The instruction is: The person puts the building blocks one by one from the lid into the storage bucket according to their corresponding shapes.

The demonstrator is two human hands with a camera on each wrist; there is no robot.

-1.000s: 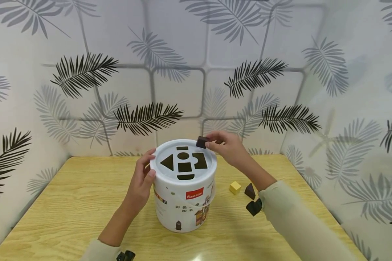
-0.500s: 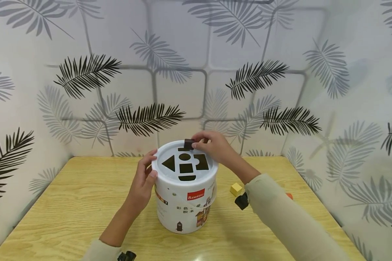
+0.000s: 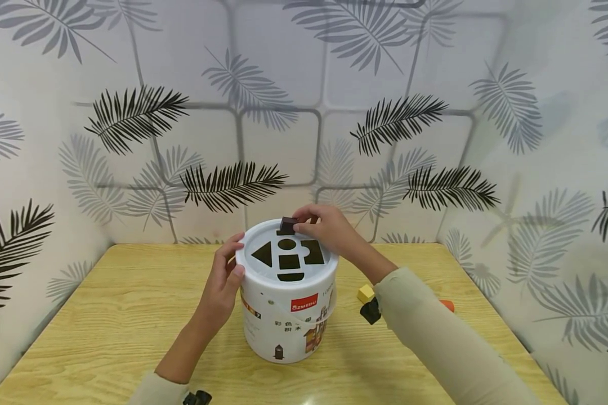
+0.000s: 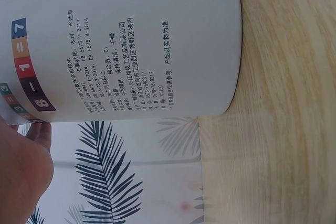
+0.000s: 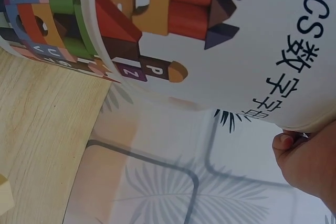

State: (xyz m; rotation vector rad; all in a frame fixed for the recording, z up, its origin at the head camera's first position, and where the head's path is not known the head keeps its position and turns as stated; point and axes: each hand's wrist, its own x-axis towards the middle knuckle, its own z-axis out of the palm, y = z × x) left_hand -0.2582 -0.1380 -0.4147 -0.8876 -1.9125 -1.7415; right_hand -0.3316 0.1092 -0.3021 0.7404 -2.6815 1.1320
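Observation:
A white round bucket [image 3: 284, 329] with printed sides stands upright on the table. Its white lid [image 3: 311, 274] has several shaped holes, among them a triangle, a circle and a square. At the left side, my left hand [image 3: 222, 287] holds the bucket, thumb and fingertips on the rim. My right hand [image 3: 329, 228] pinches a dark brown block [image 3: 287, 224] at the lid's back, over the narrow rectangular hole, which it partly covers. Whether the block has entered the hole, I cannot tell. Both wrist views show mainly the printed wall; the block is out of sight there.
On the wooden table [image 3: 121, 315], a yellow cube [image 3: 366, 293] lies right of the bucket. An orange-red piece [image 3: 447, 305] shows partly behind the right sleeve [image 3: 425, 326]. A leaf-patterned wall covering [image 3: 273, 146] stands behind the table.
My right hand has carried the brown block left, from the lid's back right edge to the narrow back hole. The right sleeve now hides a dark triangular block. My left hand stays put.

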